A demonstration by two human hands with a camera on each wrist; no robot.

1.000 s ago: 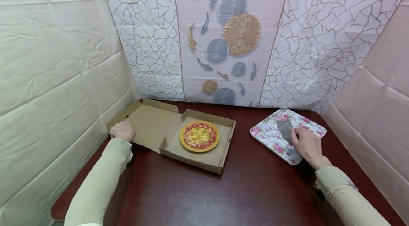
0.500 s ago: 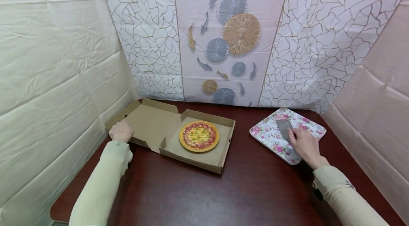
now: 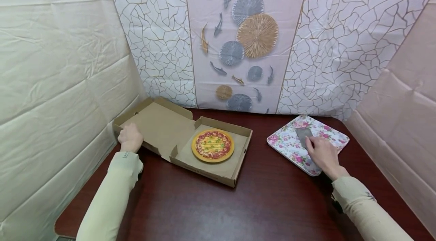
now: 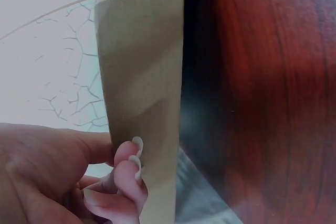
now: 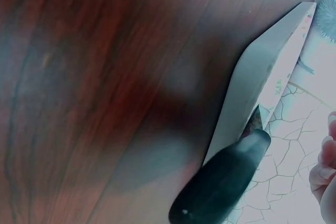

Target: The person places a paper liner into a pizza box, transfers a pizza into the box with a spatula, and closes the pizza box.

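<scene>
My left hand [image 3: 131,137] grips the front edge of the cardboard pizza box's opened lid [image 3: 167,122]. In the left wrist view, my curled fingers [image 4: 128,174] lie against the lid's brown side flap [image 4: 142,72]. A round pizza [image 3: 212,145] with a yellow rim sits in the box's base [image 3: 235,167]. At right, my right hand [image 3: 325,156] hovers over a floral tray [image 3: 289,150], near a tool with a flat grey blade [image 3: 304,137]. Its black handle [image 5: 220,182] shows in the right wrist view, apart from my loosely curled fingers [image 5: 326,169].
A dark red wooden table [image 3: 211,210] spreads under everything. Pale cloth walls stand at the left [image 3: 68,82] and right [image 3: 402,120]. A patterned cloth [image 3: 235,44] closes off the back.
The lid has risen slightly off the table in my left hand, its left side tilting up. My right hand has shifted slightly left. Pizza, tray and bladed tool have stayed put.
</scene>
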